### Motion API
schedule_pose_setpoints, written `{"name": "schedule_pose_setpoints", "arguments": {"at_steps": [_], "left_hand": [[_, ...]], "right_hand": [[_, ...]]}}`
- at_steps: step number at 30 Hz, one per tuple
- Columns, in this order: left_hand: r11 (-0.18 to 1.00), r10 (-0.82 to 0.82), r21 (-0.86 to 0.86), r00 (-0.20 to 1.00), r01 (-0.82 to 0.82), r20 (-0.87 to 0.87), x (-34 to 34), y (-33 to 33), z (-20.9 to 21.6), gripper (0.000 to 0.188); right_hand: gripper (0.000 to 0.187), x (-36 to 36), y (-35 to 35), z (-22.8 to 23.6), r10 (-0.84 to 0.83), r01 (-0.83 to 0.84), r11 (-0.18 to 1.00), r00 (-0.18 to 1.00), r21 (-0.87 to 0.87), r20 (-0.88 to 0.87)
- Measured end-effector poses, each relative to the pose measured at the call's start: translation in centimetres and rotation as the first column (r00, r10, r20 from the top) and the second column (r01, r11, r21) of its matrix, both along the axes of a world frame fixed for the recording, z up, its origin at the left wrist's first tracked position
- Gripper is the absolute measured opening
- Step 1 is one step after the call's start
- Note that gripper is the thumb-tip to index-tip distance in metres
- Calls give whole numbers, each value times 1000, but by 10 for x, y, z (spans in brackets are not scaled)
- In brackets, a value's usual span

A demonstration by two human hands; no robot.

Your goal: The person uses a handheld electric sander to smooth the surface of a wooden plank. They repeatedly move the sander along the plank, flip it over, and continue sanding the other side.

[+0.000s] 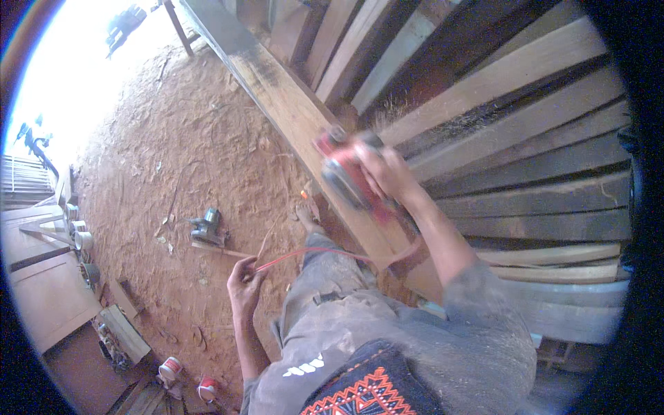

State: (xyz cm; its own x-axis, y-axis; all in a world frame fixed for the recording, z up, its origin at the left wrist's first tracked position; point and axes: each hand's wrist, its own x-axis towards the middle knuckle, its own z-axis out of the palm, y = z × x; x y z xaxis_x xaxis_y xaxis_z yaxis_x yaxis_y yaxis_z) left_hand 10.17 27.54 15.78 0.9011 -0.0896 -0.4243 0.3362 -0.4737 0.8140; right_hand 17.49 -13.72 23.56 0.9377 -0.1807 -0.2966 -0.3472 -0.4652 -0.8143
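Note:
My right hand (387, 173) is wrapped round the handle of a red and black electric hand planer (351, 181). The planer rests on a long wooden board (294, 114) and is smeared by motion. Bits like shavings (394, 107) hang in the air to its right. Low on the left, my left hand (245, 277) is closed on a red power cord (304, 250), which runs across my front toward the board's near end. Part of the cord by my right forearm is hard to follow.
Stacked timber planks (512, 173) lie close along the right. On the reddish dirt ground (166, 145) sits another power tool (209, 227), dark green and black. Red and white shoes (170, 369) lie lower left, near wooden panels (52, 297). My bare foot (305, 214) is beside the board.

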Motion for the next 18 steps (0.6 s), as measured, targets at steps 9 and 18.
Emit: {"name": "schedule_pose_setpoints", "arguments": {"at_steps": [9,18], "left_hand": [[997,21,-74,997,-15,71,-3,7,-21,29],[783,-617,-186,780,594,-109,-30,-52,-33,49]], "right_hand": [[63,150,-1,-36,-34,5,951,995,308,92],[56,-289,5,52,-230,252,965,947,76,-225]]}}
